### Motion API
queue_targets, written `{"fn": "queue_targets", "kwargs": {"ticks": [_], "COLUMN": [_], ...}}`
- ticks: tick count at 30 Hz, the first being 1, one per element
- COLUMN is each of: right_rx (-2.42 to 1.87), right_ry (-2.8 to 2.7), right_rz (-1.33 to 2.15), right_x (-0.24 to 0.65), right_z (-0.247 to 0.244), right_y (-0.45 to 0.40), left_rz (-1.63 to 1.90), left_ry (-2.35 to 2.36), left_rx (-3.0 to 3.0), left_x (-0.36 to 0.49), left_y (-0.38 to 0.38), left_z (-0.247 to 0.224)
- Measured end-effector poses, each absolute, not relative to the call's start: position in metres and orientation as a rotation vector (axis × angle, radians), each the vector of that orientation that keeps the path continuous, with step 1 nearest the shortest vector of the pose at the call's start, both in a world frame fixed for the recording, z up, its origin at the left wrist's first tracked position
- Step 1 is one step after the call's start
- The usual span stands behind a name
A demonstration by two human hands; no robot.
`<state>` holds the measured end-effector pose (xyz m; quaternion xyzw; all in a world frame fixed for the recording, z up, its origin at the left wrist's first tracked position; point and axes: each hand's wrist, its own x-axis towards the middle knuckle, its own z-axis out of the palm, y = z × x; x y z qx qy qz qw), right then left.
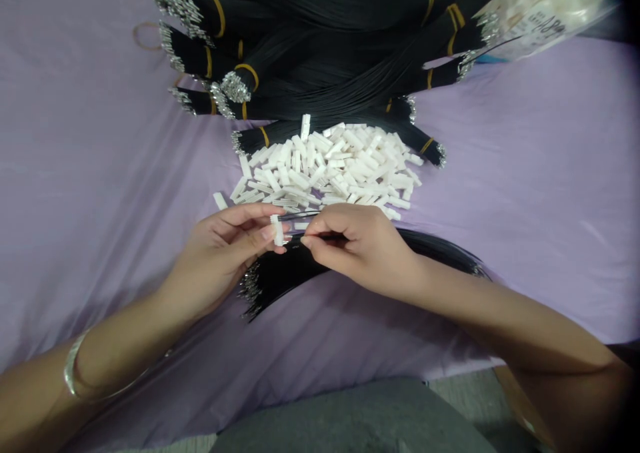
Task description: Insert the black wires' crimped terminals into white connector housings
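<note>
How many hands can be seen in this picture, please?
2. The left hand is left of centre, its fingers holding a white connector; the right hand is right of centre, in front of the loose white pile. Neither is fully hidden.

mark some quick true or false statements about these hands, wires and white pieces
1. The left hand holds a white connector. True.
2. A silver bracelet is on the right wrist. False: it is on the left.
3. Yellow bands go around black wire bundles. True.
4. The pile of white pieces lies in a box. False: it lies on the cloth.
5. The cloth is purple. True.
</note>
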<state>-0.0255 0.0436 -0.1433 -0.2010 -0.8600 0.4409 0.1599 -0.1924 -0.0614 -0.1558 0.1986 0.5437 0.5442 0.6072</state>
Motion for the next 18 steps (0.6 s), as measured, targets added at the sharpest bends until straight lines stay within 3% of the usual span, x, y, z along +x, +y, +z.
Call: {"fn": "queue_targets", "kwargs": {"ticks": [18], "right_rx": [-0.585], "right_ry": [-2.393], "right_rz": [1.281], "right_x": [-0.0265], "right_z": [-0.1454], "right_y": [0.0383], "left_rz": [1.218], "left_ry": [1.336], "left_rx": [0.545], "left_x": [-0.1927], "left_y": [-0.0647], "left_z": [-0.1575]}}
